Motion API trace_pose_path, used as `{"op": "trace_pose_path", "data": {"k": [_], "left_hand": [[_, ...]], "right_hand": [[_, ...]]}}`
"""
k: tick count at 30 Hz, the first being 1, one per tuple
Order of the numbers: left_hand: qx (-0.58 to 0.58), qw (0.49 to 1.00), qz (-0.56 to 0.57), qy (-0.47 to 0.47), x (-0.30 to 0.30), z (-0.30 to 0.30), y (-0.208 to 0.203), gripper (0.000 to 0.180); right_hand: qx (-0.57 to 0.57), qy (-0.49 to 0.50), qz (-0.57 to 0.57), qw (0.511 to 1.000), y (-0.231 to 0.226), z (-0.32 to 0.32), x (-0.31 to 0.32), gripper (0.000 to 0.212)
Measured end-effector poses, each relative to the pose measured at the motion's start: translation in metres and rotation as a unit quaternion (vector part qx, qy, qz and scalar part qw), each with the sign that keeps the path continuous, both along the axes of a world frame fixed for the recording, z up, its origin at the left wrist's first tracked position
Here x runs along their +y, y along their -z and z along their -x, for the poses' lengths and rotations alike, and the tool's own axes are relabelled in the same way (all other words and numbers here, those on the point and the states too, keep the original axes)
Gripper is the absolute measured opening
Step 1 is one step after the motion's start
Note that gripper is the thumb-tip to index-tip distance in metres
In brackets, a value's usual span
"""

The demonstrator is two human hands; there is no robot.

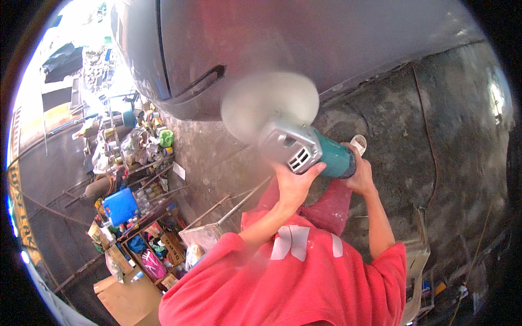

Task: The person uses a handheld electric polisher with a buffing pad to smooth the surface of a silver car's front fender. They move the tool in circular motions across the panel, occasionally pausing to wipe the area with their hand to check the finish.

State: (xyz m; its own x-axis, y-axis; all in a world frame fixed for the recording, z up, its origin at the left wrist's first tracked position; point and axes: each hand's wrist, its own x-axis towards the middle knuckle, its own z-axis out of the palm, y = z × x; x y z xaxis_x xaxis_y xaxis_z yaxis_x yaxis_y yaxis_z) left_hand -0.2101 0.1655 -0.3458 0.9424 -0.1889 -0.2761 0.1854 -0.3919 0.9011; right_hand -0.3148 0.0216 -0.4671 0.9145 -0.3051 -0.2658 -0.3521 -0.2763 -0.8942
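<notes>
Both my hands hold a teal and silver power polisher (329, 155) with a pale round pad (272, 103) at its far end. My left hand (295, 186) is closed around the silver head, thumb along the housing. At the rear end of the body, my right hand (360, 175) wraps round the dark grip. The pad lies against or just in front of a dark, glossy car bumper (190, 106); I cannot tell whether it touches. Its outline is smeared. A narrow slot-shaped recess (205, 81) shows in the bumper left of the pad.
At the left stands a cluttered rack (157, 217) with bottles, bags and a blue container (121, 206). A flat piece of cardboard (128, 296) lies lower left. A cable (427, 125) runs across the concrete floor (391, 130) at the right. A plastic chair (417, 261) is behind my right arm.
</notes>
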Motion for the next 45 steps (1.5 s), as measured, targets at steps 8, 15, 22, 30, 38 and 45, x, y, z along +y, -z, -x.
{"op": "trace_pose_path", "data": {"k": [8,15,22,30,38,45], "left_hand": [[-0.152,0.984,-0.001,0.090,0.003,-0.051,-0.054,0.128],[-0.179,0.984,-0.011,-0.018,0.100,-0.059,-0.042,0.134],[-0.294,0.933,-0.110,0.175,0.042,-0.072,-0.069,0.135],[-0.201,0.925,0.001,0.324,-0.135,-0.070,-0.074,0.122],[-0.301,0.894,0.009,0.332,-0.118,-0.080,-0.071,0.112],[-0.208,0.947,0.022,0.242,0.031,-0.090,-0.038,0.115]], "right_hand": [[-0.152,0.092,-0.197,0.964,-0.028,-0.060,0.044,0.091],[-0.051,-0.018,-0.154,0.987,-0.013,-0.088,0.137,0.095],[-0.144,0.114,-0.234,0.955,-0.032,-0.086,0.126,0.096],[-0.222,0.301,-0.411,0.831,-0.032,-0.054,0.019,0.080],[-0.221,0.281,-0.427,0.831,-0.038,-0.060,0.044,0.087],[-0.189,0.222,-0.353,0.889,-0.051,-0.076,0.159,0.090]]}}
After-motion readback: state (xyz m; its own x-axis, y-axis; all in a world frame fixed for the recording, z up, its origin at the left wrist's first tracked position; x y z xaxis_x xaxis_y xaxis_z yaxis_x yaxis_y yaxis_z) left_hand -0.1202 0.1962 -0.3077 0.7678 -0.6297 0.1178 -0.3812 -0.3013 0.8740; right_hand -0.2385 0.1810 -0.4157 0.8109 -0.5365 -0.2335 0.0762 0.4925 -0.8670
